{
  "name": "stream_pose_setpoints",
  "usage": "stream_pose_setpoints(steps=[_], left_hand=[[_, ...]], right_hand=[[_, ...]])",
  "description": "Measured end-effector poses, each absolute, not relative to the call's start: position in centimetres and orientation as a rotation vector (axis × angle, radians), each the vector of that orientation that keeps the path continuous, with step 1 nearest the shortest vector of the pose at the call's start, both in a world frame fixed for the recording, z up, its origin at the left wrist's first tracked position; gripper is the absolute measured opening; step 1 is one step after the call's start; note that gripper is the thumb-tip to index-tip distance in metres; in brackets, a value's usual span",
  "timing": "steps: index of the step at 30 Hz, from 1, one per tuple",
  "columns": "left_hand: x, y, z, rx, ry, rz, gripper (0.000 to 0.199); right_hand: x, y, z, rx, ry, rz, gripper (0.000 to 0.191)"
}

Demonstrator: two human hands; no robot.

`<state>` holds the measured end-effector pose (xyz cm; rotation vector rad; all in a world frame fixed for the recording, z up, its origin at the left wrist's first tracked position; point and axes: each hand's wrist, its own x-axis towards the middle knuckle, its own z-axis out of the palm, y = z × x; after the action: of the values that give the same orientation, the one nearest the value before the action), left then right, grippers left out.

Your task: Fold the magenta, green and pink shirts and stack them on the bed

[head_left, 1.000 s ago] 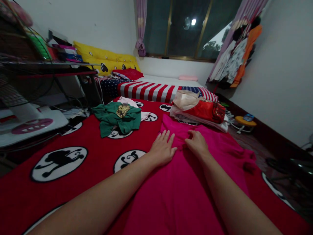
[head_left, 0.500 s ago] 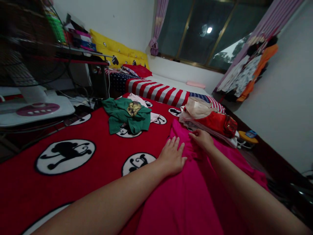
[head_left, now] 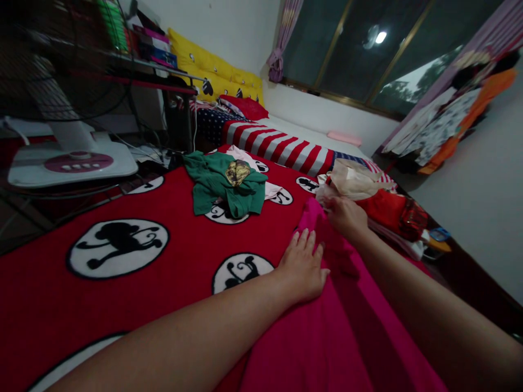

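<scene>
A bright pink garment [head_left: 327,337] lies on a red blanket [head_left: 175,305] printed with black monkey figures in white ovals. My left hand [head_left: 304,267] rests flat on the garment's left edge, fingers spread. My right hand [head_left: 347,218] is closed with bent fingers at the garment's far end; its fingertips are partly hidden, but it appears to grip the pink cloth. Just beyond it sits a pile of clothes with a beige piece [head_left: 353,179] and a red piece [head_left: 379,209]. A crumpled green shirt [head_left: 229,182] with a gold patch lies farther left, over a pale pink cloth [head_left: 272,190].
A white fan [head_left: 75,160] stands at the left beside a cluttered desk [head_left: 163,81]. Behind is a bed with a striped cover [head_left: 269,144] and a yellow cushioned headboard [head_left: 216,71]. Clothes [head_left: 453,117] hang by the window at right. A small yellow stool [head_left: 441,246] stands past the pile.
My right hand has moved farther away, toward the clothes pile. The pink cloth that spread out right of my right arm no longer shows there. My left hand stays flat; the view has shifted left.
</scene>
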<state>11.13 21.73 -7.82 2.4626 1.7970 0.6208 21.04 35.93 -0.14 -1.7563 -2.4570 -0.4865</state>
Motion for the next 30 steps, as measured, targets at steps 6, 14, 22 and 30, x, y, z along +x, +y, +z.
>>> stream_pose_setpoints(steps=[6,14,22,30], left_hand=[[11.4,21.7,-8.0,2.46,1.818,0.629,0.062],[11.1,21.8,-7.7,2.44,1.8,0.579,0.063],[11.0,22.0,-8.0,2.463,1.789,0.59,0.065],[10.7,21.7,-7.2,2.499,1.756,0.487,0.069]], right_hand=[[18.0,37.1,-2.5,-1.614,-2.637,-0.444,0.032],[17.9,40.2,-3.7,-1.695,-2.582,-0.144,0.033],[28.3,31.6,-1.8,-1.13,-2.693,-0.101,0.021],[42.7,19.8,-2.2,-1.571,-2.322,0.164,0.027]])
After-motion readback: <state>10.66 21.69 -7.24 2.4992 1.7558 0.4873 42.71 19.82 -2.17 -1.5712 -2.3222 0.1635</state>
